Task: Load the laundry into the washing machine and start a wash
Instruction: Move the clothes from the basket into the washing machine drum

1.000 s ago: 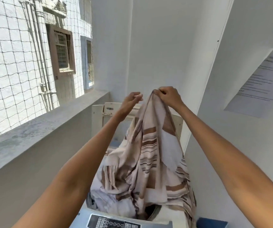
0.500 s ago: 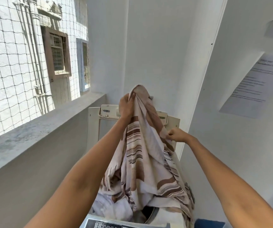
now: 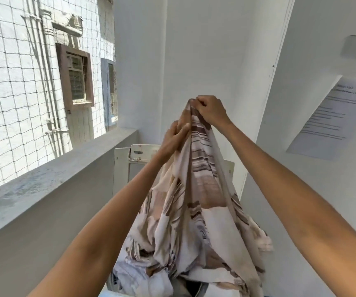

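Right hand [image 3: 210, 112] pinches striped sheet [image 3: 196, 202] at its peak, left hand [image 3: 173, 139] grips just below, prob. to feed it into washing machine [image 3: 125, 166] w/o bunching.

Both arms raised, right hand [image 3: 210, 111] above left hand [image 3: 173, 139] (fingers curled).

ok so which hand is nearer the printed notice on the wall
Right. The right hand pinches the top of the striped sheet, on the side toward the notice; the left hand holds it lower, farther away.
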The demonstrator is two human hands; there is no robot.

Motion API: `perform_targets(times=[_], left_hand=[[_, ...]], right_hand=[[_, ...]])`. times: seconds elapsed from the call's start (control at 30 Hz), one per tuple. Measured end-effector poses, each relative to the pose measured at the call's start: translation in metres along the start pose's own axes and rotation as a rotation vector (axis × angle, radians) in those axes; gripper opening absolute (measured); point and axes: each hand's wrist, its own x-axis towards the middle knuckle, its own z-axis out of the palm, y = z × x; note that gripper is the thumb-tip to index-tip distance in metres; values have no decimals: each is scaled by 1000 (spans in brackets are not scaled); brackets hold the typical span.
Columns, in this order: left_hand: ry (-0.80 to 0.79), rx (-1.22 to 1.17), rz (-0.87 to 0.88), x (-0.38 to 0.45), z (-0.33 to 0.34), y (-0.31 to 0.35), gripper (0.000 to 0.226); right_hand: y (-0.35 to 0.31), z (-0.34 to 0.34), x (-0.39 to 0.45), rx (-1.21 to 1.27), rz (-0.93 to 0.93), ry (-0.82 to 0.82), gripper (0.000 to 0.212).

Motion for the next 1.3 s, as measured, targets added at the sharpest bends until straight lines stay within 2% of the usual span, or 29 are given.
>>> perform_targets(times=[0.03, 0.13, 0.23, 0.3, 0.37, 0.47, 0.57, 0.63, 0.7, 0.77, 0.83, 0.9, 0.97, 1.03, 1.1, 1.2, 1.23, 1.3], left_hand=[[16, 0, 3, 1, 3, 2, 24], [177, 18, -6, 0, 2, -3, 33], [306, 13, -46, -7, -8, -18, 33], [369, 41, -86, -11, -17, -22, 34], [391, 38, -118, -12, -24, -25, 37], [373, 93, -228, -13, -34, -35, 41], [367, 350, -323, -16, -40, -46, 36], [338, 400, -222, -14, -39, -46, 47], [289, 319, -33, -13, -30, -36, 60], [254, 281, 149, -10, -15, -22, 61], [166, 278, 203, -5, 2, -8, 59], [103, 307, 151, -2, 16, 1, 53], [140, 346, 108, -2, 22, -2, 35], [217, 371, 104, -7, 22, -13, 22], [300, 372, 89, -10, 17, -22, 20], [385, 336, 13, -10, 4, -24, 26], [401, 323, -8, -9, 0, -23, 27], [439, 308, -43, -7, -7, -25, 29]], right_hand=[[-7, 4, 2, 2, -9, 23, 45], [-2, 19, -7, 1, -5, -73, 26], [32, 31, -37, -55, -6, -398, 31], [62, 43, -64, -223, -9, -624, 31], [87, 54, -89, -319, 26, -750, 34], [102, 53, -101, -204, 67, -674, 52], [94, 34, -83, -201, 124, -500, 50], [81, 18, -64, -145, 134, -355, 49], [62, 6, -42, -99, 109, -229, 50], [38, 0, -23, -96, 65, -148, 49], [19, 3, -11, -64, 35, -89, 44], [9, 11, -12, -19, 44, -64, 41], [14, 22, -26, 31, 64, -78, 34], [30, 36, -48, 135, 95, -137, 17], [52, 49, -77, 180, 134, -279, 26], [91, 68, -120, -19, 147, -560, 30], [100, 71, -129, -67, 177, -593, 30], [109, 68, -133, -60, 245, -540, 37]])
